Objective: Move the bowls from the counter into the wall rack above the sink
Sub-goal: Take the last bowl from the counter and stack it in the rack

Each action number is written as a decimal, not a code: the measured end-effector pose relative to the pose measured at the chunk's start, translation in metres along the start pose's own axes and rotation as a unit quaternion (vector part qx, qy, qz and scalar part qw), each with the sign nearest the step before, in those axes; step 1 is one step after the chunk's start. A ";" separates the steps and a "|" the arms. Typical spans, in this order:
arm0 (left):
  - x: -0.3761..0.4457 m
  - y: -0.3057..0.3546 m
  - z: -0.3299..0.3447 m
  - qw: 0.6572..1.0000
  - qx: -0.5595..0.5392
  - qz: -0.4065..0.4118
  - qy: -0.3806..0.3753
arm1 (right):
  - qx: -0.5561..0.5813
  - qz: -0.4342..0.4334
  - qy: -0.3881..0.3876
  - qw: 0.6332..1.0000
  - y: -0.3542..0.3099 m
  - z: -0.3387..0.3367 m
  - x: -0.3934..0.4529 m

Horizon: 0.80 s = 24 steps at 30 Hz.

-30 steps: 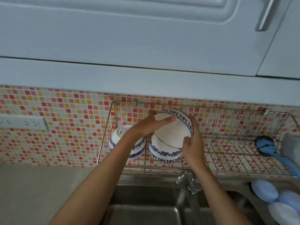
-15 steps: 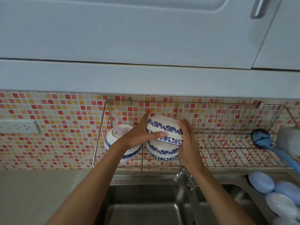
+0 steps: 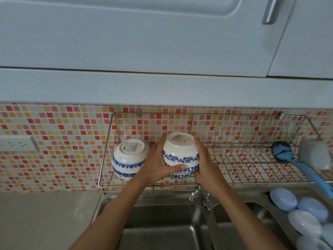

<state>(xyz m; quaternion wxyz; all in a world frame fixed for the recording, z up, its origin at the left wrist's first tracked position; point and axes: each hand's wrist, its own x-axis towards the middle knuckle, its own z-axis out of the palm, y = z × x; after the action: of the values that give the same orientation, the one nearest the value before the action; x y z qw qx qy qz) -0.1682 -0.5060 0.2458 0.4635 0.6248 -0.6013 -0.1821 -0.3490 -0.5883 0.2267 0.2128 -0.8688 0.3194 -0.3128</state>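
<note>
Above the sink (image 3: 162, 222), left hand (image 3: 156, 166) and right hand (image 3: 207, 166), fingers spread, cupped upturned bowl (image 3: 181, 152) onto stack; best lowered squarely, released gently.

one head camera only, it looks forward and slightly down at the wall rack (image 3: 234, 141) from close, the sink (image 3: 162, 222) just below it.

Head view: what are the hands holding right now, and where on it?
Both hands grip the upside-down top bowl by its sides: left hand on its left wall, thumb across the front, right hand on its right wall. It sits on another bowl in the rack.
</note>
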 end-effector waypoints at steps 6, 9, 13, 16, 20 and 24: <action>0.002 -0.013 0.008 0.996 0.084 0.028 -0.004 | 0.026 -0.005 -0.025 0.999 0.006 0.004 0.001; 0.006 -0.017 0.009 0.994 0.102 0.029 -0.008 | -0.004 0.006 -0.037 0.999 0.004 0.005 0.004; 0.011 -0.029 0.013 0.994 0.106 -0.002 -0.006 | -0.044 0.023 -0.055 0.997 0.005 0.010 0.011; 0.012 -0.036 0.016 0.993 0.112 -0.019 -0.022 | -0.080 0.037 -0.080 0.993 0.011 0.015 0.017; 0.012 -0.036 0.018 0.991 0.128 -0.028 -0.041 | -0.108 0.053 -0.102 0.987 0.015 0.018 0.022; 0.012 -0.032 0.017 0.987 0.143 -0.042 -0.053 | -0.095 0.070 -0.085 0.989 0.012 0.022 0.021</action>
<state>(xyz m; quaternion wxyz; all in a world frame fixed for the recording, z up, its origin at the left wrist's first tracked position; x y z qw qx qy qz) -0.1607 -0.5284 0.2156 0.3292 0.6989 -0.6177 -0.1468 -0.3265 -0.6079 0.2131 0.1768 -0.8844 0.3880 -0.1900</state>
